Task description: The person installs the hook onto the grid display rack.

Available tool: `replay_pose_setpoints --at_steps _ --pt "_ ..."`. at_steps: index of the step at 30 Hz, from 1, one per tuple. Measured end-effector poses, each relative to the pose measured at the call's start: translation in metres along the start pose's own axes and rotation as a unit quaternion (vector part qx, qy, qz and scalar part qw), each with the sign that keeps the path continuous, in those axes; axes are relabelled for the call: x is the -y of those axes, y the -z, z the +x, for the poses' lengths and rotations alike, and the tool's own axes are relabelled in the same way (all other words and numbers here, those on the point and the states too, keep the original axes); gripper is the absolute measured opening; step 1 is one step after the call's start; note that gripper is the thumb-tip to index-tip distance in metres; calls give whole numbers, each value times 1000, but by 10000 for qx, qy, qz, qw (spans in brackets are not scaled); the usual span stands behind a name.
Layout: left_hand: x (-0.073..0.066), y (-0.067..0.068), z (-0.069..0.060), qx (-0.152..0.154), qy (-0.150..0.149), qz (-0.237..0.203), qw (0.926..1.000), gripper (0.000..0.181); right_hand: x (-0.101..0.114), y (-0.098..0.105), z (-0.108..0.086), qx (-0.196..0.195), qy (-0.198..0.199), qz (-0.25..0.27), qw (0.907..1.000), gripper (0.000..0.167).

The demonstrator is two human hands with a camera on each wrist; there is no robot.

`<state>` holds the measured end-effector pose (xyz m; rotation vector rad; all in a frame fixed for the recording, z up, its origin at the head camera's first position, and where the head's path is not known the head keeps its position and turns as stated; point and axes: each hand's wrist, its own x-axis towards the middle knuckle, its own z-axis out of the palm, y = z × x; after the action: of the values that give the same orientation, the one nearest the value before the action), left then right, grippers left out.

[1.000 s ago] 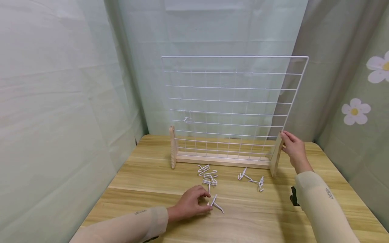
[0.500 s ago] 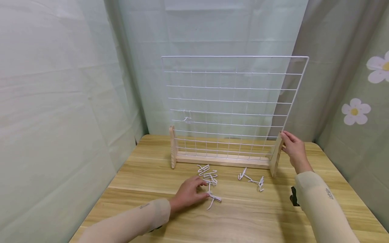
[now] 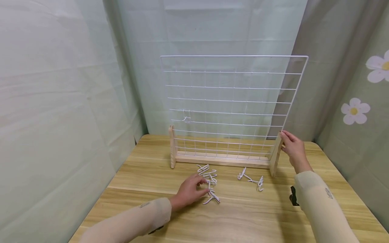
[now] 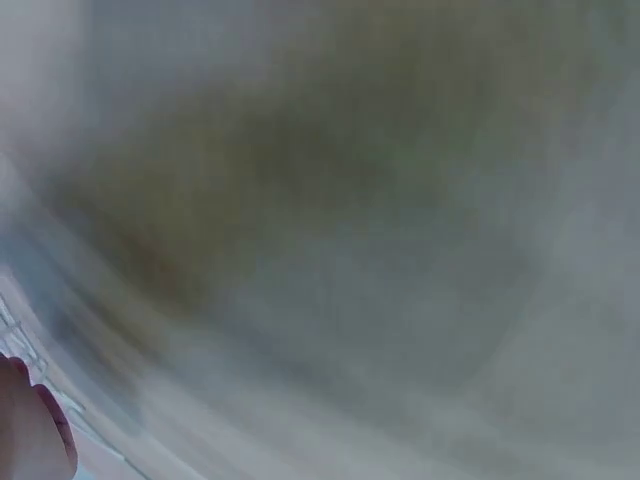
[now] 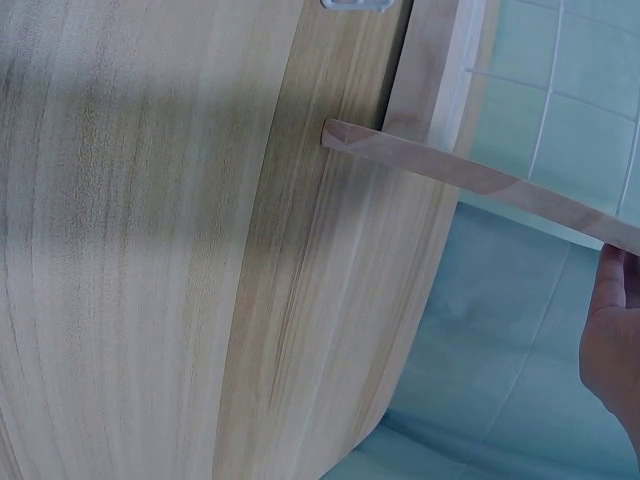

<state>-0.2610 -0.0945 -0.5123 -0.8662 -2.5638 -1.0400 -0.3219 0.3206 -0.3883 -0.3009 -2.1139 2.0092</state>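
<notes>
My left hand [image 3: 190, 191] is low over the table, thumb and fingers apart and slightly bent. Its thumb tip touches or nearly touches a white wire hook [image 3: 214, 197] lying there. Just beyond the fingertips is a loose cluster of white wire hooks [image 3: 208, 174]. A blurred left wrist view shows only part of that hand [image 4: 35, 430] at the lower left. My right hand [image 3: 294, 151] pinches the top of the right wooden upright [image 3: 276, 155] of the stand; the right wrist view shows this hand [image 5: 612, 330] under the upright's edge.
A white wire grid panel [image 3: 231, 101] stands in the wooden base [image 3: 223, 159]. One small hook [image 3: 186, 118] hangs on its left part. Two more hooks [image 3: 250, 179] lie in front of the base on the right. Pale curtains [image 3: 60, 118] surround the wooden table [image 3: 243, 219].
My left hand has moved slightly away from me toward the cluster. The nearest hook has turned and shifted up and left with it. My right hand stays on the upright.
</notes>
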Motion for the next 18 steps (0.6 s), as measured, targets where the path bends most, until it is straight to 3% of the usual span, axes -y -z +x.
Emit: replay_pose_setpoints --at_steps 4,10,18 --pt "-8 -3 -8 -96 316 -561 9979 20 1 0 0 8 6 -6 10000 66" --pt "-21 -8 -17 -145 1000 -1209 9875 16 1 0 0 3 -33 -27 10000 67" --pt "-31 -15 -22 -253 1493 -1527 9766 15 1 0 -1 0 71 -45 10000 63"
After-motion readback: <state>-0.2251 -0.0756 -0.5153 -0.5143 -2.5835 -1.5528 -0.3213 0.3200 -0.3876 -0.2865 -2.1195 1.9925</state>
